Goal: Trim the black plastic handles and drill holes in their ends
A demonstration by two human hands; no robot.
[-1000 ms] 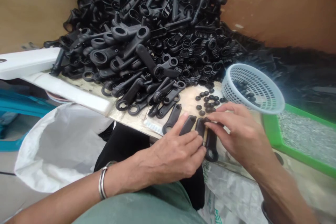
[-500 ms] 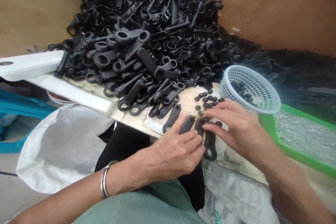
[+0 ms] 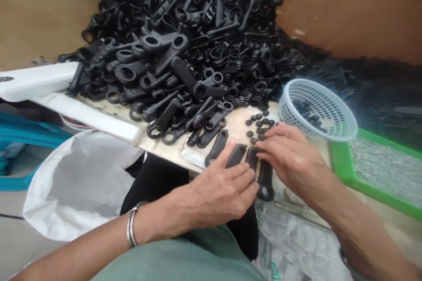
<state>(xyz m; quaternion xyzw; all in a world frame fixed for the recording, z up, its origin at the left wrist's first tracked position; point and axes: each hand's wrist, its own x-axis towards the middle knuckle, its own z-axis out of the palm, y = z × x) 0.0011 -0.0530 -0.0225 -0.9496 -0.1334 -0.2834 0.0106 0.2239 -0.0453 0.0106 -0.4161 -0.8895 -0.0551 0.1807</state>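
My left hand (image 3: 219, 191) lies over several black plastic handles (image 3: 217, 145) lined up at the front edge of the board, fingers flat and pressing them down. My right hand (image 3: 290, 158) hovers over the right end of that row, its fingertips pinched together at the top of one handle (image 3: 265, 181); what they pinch is too small to name. Small black round caps (image 3: 259, 125) lie scattered just beyond my right fingers.
A large heap of black handles and rings (image 3: 191, 39) fills the back. A pale mesh basket (image 3: 318, 109) with more caps stands right, a green tray (image 3: 343, 167) of small metal parts beside it. A white sack (image 3: 79, 180) hangs open below left.
My right hand has shifted slightly left and closer over the row of handles. My left hand has stayed in place.
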